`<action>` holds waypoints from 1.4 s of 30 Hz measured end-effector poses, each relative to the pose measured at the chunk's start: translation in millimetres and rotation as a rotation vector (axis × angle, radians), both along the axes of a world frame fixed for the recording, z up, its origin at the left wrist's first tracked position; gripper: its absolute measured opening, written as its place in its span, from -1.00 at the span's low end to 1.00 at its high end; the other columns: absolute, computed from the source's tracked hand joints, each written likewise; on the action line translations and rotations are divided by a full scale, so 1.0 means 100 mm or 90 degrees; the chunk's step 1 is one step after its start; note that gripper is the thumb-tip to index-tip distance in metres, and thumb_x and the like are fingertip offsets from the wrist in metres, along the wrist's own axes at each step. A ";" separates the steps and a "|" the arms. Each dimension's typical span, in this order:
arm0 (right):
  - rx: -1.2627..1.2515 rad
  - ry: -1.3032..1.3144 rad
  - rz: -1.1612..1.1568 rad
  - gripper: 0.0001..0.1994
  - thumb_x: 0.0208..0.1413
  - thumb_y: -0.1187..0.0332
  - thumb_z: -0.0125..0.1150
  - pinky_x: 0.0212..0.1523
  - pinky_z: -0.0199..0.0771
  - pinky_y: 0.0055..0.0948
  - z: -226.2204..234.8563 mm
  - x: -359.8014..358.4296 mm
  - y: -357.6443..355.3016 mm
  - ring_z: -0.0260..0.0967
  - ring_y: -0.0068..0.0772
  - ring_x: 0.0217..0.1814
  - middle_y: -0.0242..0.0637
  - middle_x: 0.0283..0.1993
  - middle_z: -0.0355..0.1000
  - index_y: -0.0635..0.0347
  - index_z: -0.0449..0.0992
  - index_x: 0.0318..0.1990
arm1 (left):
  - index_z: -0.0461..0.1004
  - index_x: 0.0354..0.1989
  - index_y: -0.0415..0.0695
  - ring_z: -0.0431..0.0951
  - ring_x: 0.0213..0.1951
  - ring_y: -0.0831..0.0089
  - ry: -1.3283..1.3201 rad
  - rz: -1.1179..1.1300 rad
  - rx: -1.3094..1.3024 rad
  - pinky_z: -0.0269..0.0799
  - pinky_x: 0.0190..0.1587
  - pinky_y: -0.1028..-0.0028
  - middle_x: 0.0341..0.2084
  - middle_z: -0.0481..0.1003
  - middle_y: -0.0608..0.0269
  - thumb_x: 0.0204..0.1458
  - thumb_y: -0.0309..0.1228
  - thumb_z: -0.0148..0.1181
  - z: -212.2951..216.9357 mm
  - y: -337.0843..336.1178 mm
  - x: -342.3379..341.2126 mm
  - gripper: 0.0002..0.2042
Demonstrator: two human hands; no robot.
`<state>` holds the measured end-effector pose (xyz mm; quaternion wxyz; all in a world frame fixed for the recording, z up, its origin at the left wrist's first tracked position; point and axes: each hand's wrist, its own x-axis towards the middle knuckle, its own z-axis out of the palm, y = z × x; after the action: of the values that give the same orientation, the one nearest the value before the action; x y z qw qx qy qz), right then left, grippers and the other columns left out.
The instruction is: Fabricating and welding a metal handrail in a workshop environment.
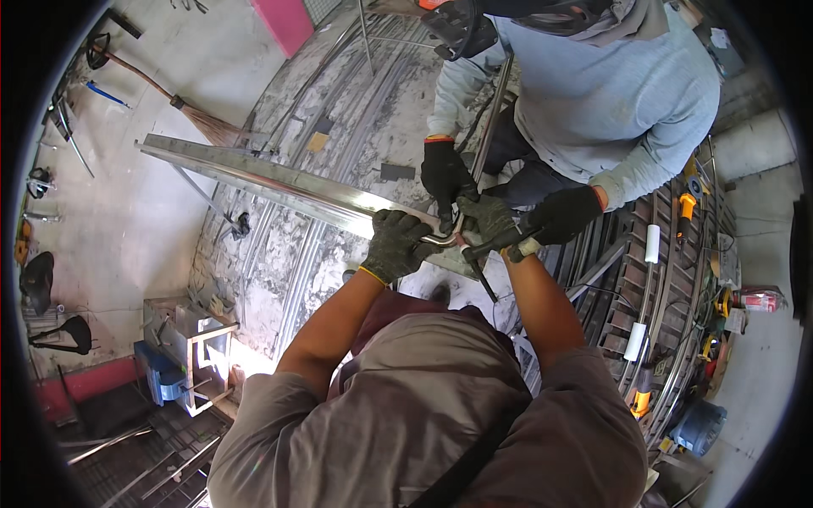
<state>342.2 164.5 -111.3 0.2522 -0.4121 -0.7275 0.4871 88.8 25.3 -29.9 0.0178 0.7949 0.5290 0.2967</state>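
Observation:
My left hand (396, 246), in a dark grey knit glove, is closed around one end of a short, shiny bent metal tube (442, 240). My right hand (489, 217), in a matching glove, is closed at the tube's other end, where its fingers are partly hidden. Across from me, a co-worker's black-gloved hand (446, 175) reaches down beside my right hand. The co-worker's other gloved hand (566, 218) grips a black torch-like tool (491, 245) whose head meets the tube. Beneath lies a long metal channel (279, 188), running off to the far left.
A straw broom (203, 118) rests on the floor at the far left. Long metal bars (288, 292) cover the floor. Right of me stands a slatted rack (631, 292) with an orange-and-black power tool (686, 212). A metal box frame (193, 356) stands at the lower left.

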 end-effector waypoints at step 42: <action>0.112 0.297 0.075 -0.67 0.33 0.08 0.31 -0.21 0.62 -0.37 0.21 -0.23 -0.05 0.61 -0.43 -0.28 -0.25 -0.30 0.66 0.14 0.71 -0.02 | 0.67 -0.17 0.08 0.52 -0.09 0.15 -0.040 0.011 0.049 0.23 0.12 0.01 -0.20 0.55 0.31 -0.08 -0.03 0.43 -0.05 -0.02 -0.05 -0.65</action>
<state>318.9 159.4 -90.4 0.4197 -0.2218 -0.7119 0.5176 83.6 23.3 -34.8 0.0014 0.7807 0.5230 0.3420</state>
